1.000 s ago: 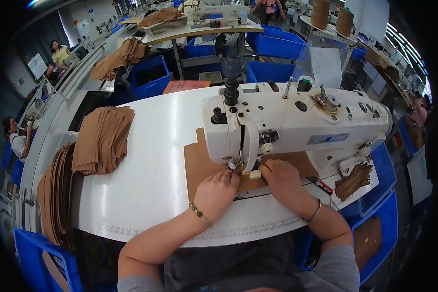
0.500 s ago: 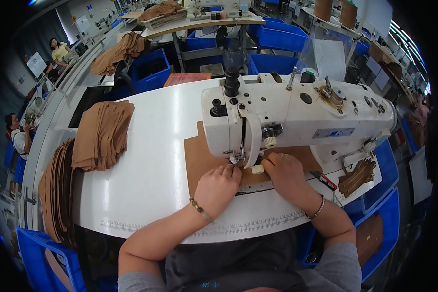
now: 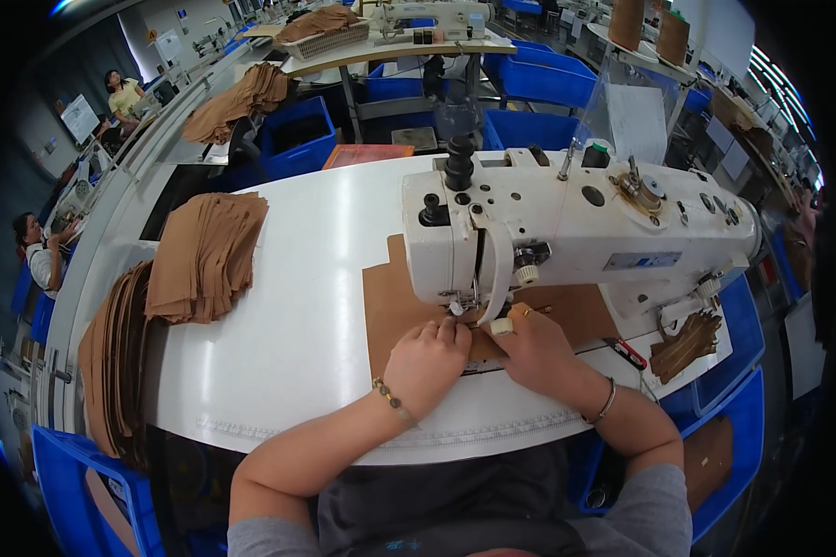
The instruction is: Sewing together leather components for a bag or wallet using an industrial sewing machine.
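Note:
A flat brown panel [image 3: 386,306] lies under the head of a white sewing machine [image 3: 567,223]. My left hand [image 3: 427,362] rests on the panel just left of the presser foot, its fingers bent and close together, tips by the needle [image 3: 457,306]. Right of the foot, my right hand [image 3: 541,351] has its thumb and fingers drawn together on the brown work. A small narrow piece [image 3: 541,307] shows beyond its fingers. What lies directly beneath the fingertips of both hands is hidden.
Stacks of brown pieces stand at the left [image 3: 204,260] and on the table's left edge [image 3: 116,362]. Red-handled snips [image 3: 630,354] and a bundle of brown strips [image 3: 685,347] lie right of my right hand. Blue bins [image 3: 93,483] flank the table. Co-workers sit at far left.
The whole view has shifted slightly, so things appear farther right. My right hand has moved a little left and nearer to me, toward the presser foot. My left hand stays beside the needle.

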Demonstrator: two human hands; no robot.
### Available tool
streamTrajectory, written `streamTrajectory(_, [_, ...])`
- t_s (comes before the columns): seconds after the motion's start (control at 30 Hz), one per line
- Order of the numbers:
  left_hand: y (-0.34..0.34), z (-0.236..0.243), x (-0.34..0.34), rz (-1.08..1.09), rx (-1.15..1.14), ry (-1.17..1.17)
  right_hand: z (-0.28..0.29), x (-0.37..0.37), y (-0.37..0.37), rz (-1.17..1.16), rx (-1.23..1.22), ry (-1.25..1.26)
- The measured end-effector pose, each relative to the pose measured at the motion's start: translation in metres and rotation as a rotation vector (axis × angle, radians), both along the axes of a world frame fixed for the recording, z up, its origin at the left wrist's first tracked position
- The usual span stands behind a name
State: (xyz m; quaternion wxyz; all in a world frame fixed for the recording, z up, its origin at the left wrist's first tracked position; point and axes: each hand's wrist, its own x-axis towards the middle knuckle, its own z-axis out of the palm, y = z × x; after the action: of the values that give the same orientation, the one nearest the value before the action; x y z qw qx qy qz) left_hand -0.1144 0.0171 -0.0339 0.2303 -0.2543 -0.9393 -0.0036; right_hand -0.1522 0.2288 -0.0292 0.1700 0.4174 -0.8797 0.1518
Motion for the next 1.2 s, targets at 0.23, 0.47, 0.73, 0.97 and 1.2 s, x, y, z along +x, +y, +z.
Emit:
streamTrajectory(0.23, [0.000, -0.003, 0.000, 0.012, 0.050, -0.045, 0.000, 0.001, -0.022, 0.054, -0.063, -0.151])
streamTrajectory(0.47, [0.001, -0.006, 0.000, 0.053, 0.094, -0.177, 0.012, 0.001, -0.025, -0.039, 0.070, -0.294])
streamTrajectory(0.73, [0.007, -0.011, -0.005, 0.001, 0.150, -0.218, 0.014, 0.008, -0.035, 0.045, 0.002, -0.131])
streamTrajectory(0.97, [0.013, -0.020, -0.014, -0.036, 0.345, -0.280, 0.014, 0.010, -0.038, 0.026, 0.008, -0.128])
streamTrajectory(1.2, [0.014, -0.018, -0.017, -0.071, 0.252, -0.261, 0.008, 0.014, -0.042, 0.005, 0.009, -0.148])
